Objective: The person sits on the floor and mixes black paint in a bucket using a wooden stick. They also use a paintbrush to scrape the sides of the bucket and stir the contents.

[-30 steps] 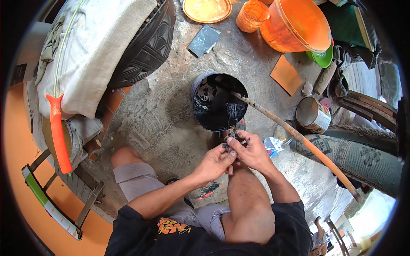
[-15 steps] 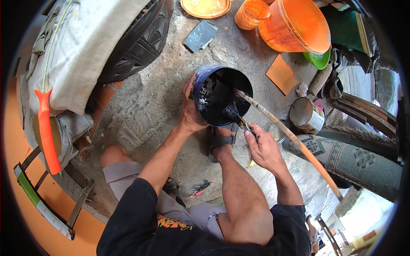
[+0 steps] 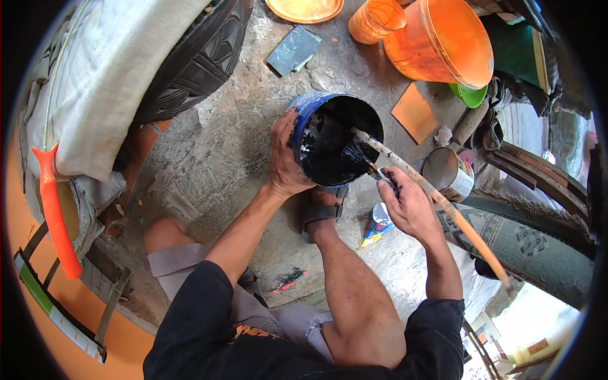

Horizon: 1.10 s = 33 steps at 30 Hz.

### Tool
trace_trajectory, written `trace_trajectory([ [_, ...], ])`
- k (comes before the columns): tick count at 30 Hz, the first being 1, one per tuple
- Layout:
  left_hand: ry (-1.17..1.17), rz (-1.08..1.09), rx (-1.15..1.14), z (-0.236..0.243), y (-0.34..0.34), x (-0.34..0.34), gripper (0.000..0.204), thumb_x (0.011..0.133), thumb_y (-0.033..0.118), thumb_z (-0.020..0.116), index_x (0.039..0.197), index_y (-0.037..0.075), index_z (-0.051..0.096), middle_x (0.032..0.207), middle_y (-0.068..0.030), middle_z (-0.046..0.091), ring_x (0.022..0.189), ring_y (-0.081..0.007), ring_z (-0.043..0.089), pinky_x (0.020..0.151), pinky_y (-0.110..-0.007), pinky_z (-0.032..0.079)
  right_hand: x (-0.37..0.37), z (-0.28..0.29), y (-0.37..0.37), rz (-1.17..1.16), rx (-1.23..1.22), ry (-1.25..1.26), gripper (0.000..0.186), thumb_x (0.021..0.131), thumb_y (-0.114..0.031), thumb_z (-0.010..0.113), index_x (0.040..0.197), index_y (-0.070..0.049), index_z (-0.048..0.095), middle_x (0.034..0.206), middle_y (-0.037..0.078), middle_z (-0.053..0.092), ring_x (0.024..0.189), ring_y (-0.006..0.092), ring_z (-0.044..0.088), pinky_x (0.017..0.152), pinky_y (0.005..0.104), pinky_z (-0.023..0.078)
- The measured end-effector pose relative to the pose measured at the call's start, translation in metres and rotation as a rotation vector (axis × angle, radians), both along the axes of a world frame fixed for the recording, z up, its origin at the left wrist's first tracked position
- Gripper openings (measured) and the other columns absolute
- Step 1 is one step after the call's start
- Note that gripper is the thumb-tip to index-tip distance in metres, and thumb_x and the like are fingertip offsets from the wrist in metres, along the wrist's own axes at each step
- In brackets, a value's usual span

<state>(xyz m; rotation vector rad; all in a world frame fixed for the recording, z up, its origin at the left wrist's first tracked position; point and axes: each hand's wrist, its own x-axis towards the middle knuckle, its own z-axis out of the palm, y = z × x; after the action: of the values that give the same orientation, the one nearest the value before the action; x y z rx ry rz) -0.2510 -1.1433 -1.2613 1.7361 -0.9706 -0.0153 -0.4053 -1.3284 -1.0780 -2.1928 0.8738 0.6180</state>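
The left hand (image 3: 288, 158) clamps one blue bucket (image 3: 306, 111) at centre's one o'clock; apart from it, the right hand (image 3: 413, 206) grips one paintbrush (image 3: 358, 154), bristles inside. One stick (image 3: 437, 194) slants toward four o'clock; one orange tile (image 3: 415, 113) lies at two.

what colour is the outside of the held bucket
The bucket is blue outside with dark smears, as the head view shows.

Ctr: 1 blue bkt (image 3: 304, 110), 1 brush (image 3: 372, 168), 1 stick (image 3: 437, 196), 2 hands (image 3: 287, 158) (image 3: 411, 208). Upr R: 1 lg orange bkt (image 3: 411, 54), 1 orange tile (image 3: 415, 113). Upr ctr: 1 grey slab (image 3: 294, 50). R: 1 tin (image 3: 459, 182).
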Motion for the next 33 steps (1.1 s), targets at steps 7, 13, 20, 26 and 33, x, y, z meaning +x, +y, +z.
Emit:
trace_trajectory([
  [7,-0.043,0.089,0.147,-0.001,0.026,0.019,0.122,0.059,0.041,0.097,0.154,0.002,0.032,0.152,-0.0254,0.039,0.141,-0.0477,0.038,0.118,-0.058,0.031,0.04,-0.002,0.007,0.206,-0.004,-0.21,0.034,0.103,-0.028,0.058,0.124,-0.001,0.061,0.093,0.025,0.069,0.093,0.0433,0.067,0.079,0.0501,0.052],
  [13,-0.254,0.083,0.267,0.018,0.016,0.029,0.124,0.06,0.041,0.097,0.155,-0.002,0.03,0.149,-0.0239,0.046,0.143,-0.0442,0.038,0.122,-0.052,0.028,0.051,-0.006,0.011,0.26,-0.044,-0.248,0.029,0.102,-0.026,0.058,0.12,-0.002,0.062,0.073,0.023,0.063,0.076,0.0447,0.065,0.068,0.0526,0.048],
  [20,0.09,0.073,0.119,0.006,0.008,0.03,0.137,0.054,0.044,0.1,0.155,-0.006,0.021,0.147,-0.0198,0.049,0.138,-0.0322,0.048,0.121,-0.044,0.031,0.038,0.002,0.008,0.195,-0.068,-0.214,0.029,0.101,-0.025,0.061,0.118,-0.002,0.067,0.069,0.024,0.064,0.067,0.0443,0.066,0.062,0.0509,0.051],
  [26,0.117,0.087,0.142,0.003,0.008,0.026,0.138,0.052,0.045,0.1,0.154,-0.006,0.022,0.148,-0.0206,0.048,0.137,-0.0331,0.049,0.12,-0.044,0.033,0.021,0.002,-0.001,0.245,-0.188,-0.235,0.026,0.098,-0.021,0.064,0.116,-0.003,0.069,0.068,0.022,0.065,0.064,0.0403,0.068,0.058,0.0466,0.052],
  [33,0.082,0.094,0.191,-0.004,0.013,0.026,0.139,0.053,0.047,0.099,0.155,-0.005,0.021,0.148,-0.0208,0.046,0.139,-0.0337,0.046,0.121,-0.044,0.031,0.022,0.022,0.01,0.233,-0.201,-0.361,0.03,0.098,-0.012,0.065,0.126,-0.003,0.068,0.08,0.02,0.069,0.066,0.0354,0.069,0.061,0.0405,0.052],
])
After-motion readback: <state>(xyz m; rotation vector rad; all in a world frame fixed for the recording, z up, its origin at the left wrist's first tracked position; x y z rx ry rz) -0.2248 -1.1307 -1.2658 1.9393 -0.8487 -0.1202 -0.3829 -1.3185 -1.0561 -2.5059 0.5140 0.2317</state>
